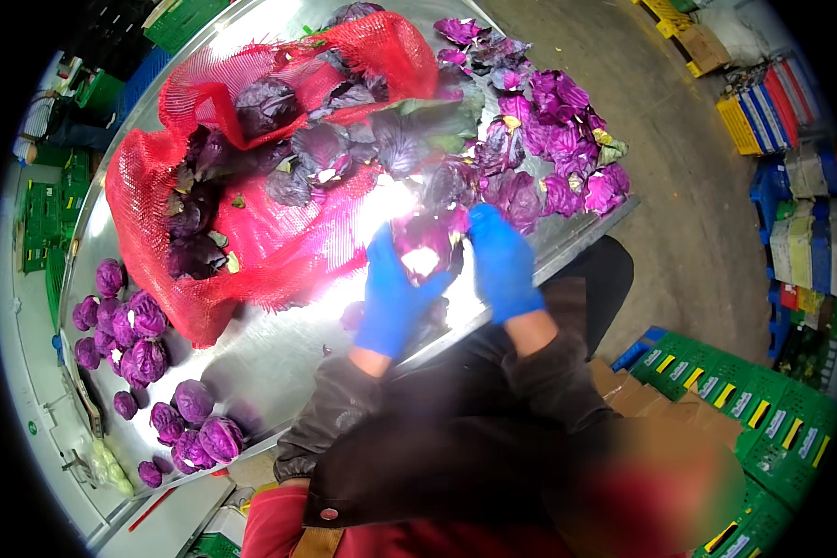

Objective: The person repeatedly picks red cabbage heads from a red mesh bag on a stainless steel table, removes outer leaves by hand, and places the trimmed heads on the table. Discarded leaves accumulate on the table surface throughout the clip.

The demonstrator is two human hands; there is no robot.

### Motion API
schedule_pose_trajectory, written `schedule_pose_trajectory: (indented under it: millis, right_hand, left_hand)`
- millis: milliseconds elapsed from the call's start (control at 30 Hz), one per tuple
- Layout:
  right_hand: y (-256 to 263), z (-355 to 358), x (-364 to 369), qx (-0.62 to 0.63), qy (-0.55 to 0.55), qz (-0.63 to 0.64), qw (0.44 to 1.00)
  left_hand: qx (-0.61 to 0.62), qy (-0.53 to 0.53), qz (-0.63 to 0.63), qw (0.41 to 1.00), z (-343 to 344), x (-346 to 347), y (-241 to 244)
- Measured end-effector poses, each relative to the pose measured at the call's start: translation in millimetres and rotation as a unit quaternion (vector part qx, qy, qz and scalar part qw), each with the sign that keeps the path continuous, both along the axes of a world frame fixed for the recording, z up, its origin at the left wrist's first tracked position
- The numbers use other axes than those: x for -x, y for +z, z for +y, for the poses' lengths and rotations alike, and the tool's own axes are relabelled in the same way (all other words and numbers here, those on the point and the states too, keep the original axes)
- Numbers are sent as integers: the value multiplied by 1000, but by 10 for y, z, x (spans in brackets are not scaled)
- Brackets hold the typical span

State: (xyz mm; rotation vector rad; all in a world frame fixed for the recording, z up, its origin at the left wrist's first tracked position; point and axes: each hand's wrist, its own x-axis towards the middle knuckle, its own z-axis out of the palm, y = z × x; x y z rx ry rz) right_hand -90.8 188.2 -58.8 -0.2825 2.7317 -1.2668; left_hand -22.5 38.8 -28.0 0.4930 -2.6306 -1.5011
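In a blue glove, my left hand (397,300) grips a red cabbage (429,240) whose pale cut base faces up. My right hand (506,268), gloved in blue too, is at the right side of this head, its fingertips close to the outer leaves. Glare and blur hide whether those fingers hold a leaf. Past my hands lies an opened red mesh sack (286,223) with dark, untrimmed cabbages (265,104) and loose leaves inside it. A heap of purple leaves (561,132) covers the table's right end, beside my right hand.
The metal table (265,376) has a raised rim along my side. Several smooth cabbage heads (139,328) are grouped at its left, with more heads (199,439) nearer me. Green crates (739,397) and cardboard (642,390) stand at my right. A person (63,122) is far left.
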Motion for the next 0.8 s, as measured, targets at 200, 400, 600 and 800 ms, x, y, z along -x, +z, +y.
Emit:
schedule_pose_trajectory:
  millis: [200, 400, 600, 800]
  right_hand:
    - [119, -225, -41, 150, 1, -109, 983]
    - [-9, -57, 30, 72, 69, -7, 995]
    - [-195, 283, 295, -59, -43, 4, 997]
    - [317, -38, 167, 126, 71, -391, 909]
  left_hand:
    - [29, -5, 38, 999, -108, -36, -144]
    - [7, 11, -3, 1000, -104, -46, -141]
    - [-67, 12, -17, 998, -172, -71, -126]
    - [-89, 2, -31, 996, -227, -87, -103]
